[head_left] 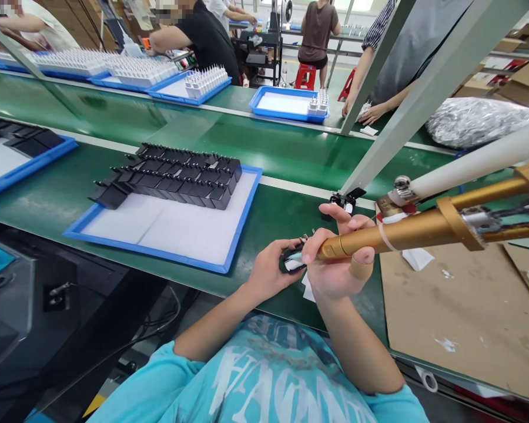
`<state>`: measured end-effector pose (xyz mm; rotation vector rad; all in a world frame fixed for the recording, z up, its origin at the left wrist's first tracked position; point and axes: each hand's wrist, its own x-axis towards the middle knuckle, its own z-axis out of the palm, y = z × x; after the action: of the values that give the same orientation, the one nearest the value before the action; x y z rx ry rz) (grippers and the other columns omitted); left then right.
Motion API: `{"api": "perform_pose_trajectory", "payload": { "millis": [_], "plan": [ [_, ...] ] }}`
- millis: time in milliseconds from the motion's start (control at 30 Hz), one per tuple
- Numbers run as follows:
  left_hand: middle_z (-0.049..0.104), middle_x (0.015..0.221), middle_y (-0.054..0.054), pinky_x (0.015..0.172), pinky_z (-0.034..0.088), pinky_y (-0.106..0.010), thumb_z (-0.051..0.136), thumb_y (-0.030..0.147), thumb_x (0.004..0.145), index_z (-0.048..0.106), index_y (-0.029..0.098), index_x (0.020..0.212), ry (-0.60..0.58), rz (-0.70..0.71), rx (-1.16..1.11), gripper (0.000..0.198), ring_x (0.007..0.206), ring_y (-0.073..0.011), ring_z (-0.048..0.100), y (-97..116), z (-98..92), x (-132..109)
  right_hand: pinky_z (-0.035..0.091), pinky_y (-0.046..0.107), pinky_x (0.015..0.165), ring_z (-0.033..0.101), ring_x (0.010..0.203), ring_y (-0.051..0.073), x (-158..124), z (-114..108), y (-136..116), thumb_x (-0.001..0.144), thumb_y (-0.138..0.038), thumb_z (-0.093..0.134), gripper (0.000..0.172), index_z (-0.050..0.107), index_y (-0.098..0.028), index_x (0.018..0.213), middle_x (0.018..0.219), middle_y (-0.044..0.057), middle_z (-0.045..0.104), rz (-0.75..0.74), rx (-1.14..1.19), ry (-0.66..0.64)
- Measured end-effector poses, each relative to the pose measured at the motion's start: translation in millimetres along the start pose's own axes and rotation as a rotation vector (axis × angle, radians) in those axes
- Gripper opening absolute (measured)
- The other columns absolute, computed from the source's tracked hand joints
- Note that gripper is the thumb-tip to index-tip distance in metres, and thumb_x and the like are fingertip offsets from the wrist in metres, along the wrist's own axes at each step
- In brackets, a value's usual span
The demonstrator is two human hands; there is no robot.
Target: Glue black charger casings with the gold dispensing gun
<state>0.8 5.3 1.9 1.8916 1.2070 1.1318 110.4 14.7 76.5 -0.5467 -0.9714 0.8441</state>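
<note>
My left hand (268,267) is closed on a small black plug casing (294,262) with metal pins, low over the green work surface (264,217). Something pale shows inside the casing. My right hand (335,279) wraps round the front end of a gold cylindrical tool (405,235), its fingertips close against the casing. A tan bandage covers one finger. The tool's working tip is hidden by my fingers. Just beyond my right hand lies another small black part (344,202). To the left, a blue-rimmed tray (233,249) holds rows of black plug casings (180,173), pins up.
A grey slanted post (392,111) and a white tube (476,150) cross on the right. Brown cardboard (458,305) covers the right side. Across the green conveyor (229,135) stand blue trays with white plugs (136,67). A co-worker's hands (374,111) work opposite.
</note>
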Motion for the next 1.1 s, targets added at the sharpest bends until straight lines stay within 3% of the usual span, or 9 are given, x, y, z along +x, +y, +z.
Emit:
{"api": "perform_pose_trajectory", "payload": {
  "millis": [233, 467, 633, 800, 867, 933, 1033, 1100],
  "plan": [
    [0.070, 0.111, -0.003, 0.083, 0.055, -0.030, 0.070, 0.027, 0.076, 0.053, 0.023, 0.115, -0.062, -0.015, 0.033, 0.043, 0.097, -0.0188, 0.068, -4, -3.5, 1, 0.035, 0.027, 0.031, 0.050, 0.039, 0.007, 1, -3, 1, 0.082, -0.060, 0.045, 0.038, 0.046, -0.040, 0.114, 0.112, 0.000, 0.057, 0.023, 0.034, 0.001],
    [0.068, 0.117, -0.005, 0.091, 0.051, -0.038, 0.066, 0.028, 0.080, 0.058, 0.023, 0.121, -0.233, -0.105, 0.288, 0.042, 0.105, -0.0244, 0.065, -35, -30.1, 4, 0.033, 0.026, 0.030, 0.050, 0.037, 0.008, 5, -15, 2, 0.083, -0.057, 0.046, 0.038, 0.050, -0.035, 0.114, 0.108, 0.001, 0.059, -0.007, 0.013, 0.103],
    [0.063, 0.128, -0.006, 0.095, 0.051, -0.039, 0.067, 0.044, 0.081, 0.053, 0.026, 0.130, -0.406, -0.230, 0.072, 0.053, 0.113, -0.0250, 0.063, -46, -44.5, 22, 0.032, 0.024, 0.029, 0.049, 0.037, 0.007, 7, -28, 0, 0.082, -0.056, 0.047, 0.038, 0.049, -0.034, 0.113, 0.106, 0.002, 0.059, -0.015, -0.014, 0.134],
    [0.062, 0.130, -0.009, 0.106, 0.045, -0.043, 0.064, 0.038, 0.084, 0.055, 0.024, 0.128, -0.464, -0.248, -0.162, 0.047, 0.122, -0.0245, 0.058, -48, -33.6, 40, 0.033, 0.025, 0.029, 0.049, 0.037, 0.007, 5, -38, -3, 0.081, -0.055, 0.049, 0.039, 0.048, -0.033, 0.113, 0.104, 0.001, 0.060, -0.004, -0.018, 0.151],
    [0.069, 0.119, -0.008, 0.102, 0.047, -0.041, 0.058, 0.033, 0.087, 0.057, 0.023, 0.122, -0.433, -0.209, -0.192, 0.037, 0.114, -0.0220, 0.063, -45, -27.3, 40, 0.034, 0.025, 0.029, 0.050, 0.037, 0.006, 5, -41, -4, 0.081, -0.054, 0.050, 0.039, 0.048, -0.033, 0.113, 0.103, 0.000, 0.060, -0.001, -0.002, 0.139],
    [0.072, 0.105, -0.006, 0.094, 0.051, -0.037, 0.055, 0.028, 0.087, 0.056, 0.022, 0.116, -0.322, -0.147, -0.125, 0.030, 0.101, -0.0195, 0.067, -43, -22.7, 36, 0.035, 0.025, 0.029, 0.051, 0.037, 0.007, 4, -44, -3, 0.081, -0.054, 0.052, 0.040, 0.047, -0.033, 0.114, 0.103, 0.000, 0.060, 0.005, 0.019, 0.128],
    [0.071, 0.092, -0.002, 0.082, 0.052, -0.031, 0.055, 0.020, 0.080, 0.056, 0.020, 0.104, -0.160, -0.038, 0.034, 0.025, 0.084, -0.0162, 0.067, -44, -19.6, 30, 0.034, 0.025, 0.030, 0.053, 0.038, 0.007, 2, -48, -3, 0.081, -0.053, 0.053, 0.041, 0.047, -0.032, 0.116, 0.105, 0.001, 0.060, 0.014, 0.055, 0.119],
    [0.070, 0.088, -0.002, 0.079, 0.052, -0.029, 0.054, 0.015, 0.075, 0.057, 0.020, 0.098, -0.139, 0.014, 0.110, 0.023, 0.080, -0.0154, 0.065, -47, -19.4, 29, 0.034, 0.025, 0.031, 0.054, 0.038, 0.007, 2, -49, -2, 0.081, -0.054, 0.053, 0.042, 0.047, -0.032, 0.116, 0.105, 0.001, 0.061, 0.023, 0.061, 0.116]
  ]
}}
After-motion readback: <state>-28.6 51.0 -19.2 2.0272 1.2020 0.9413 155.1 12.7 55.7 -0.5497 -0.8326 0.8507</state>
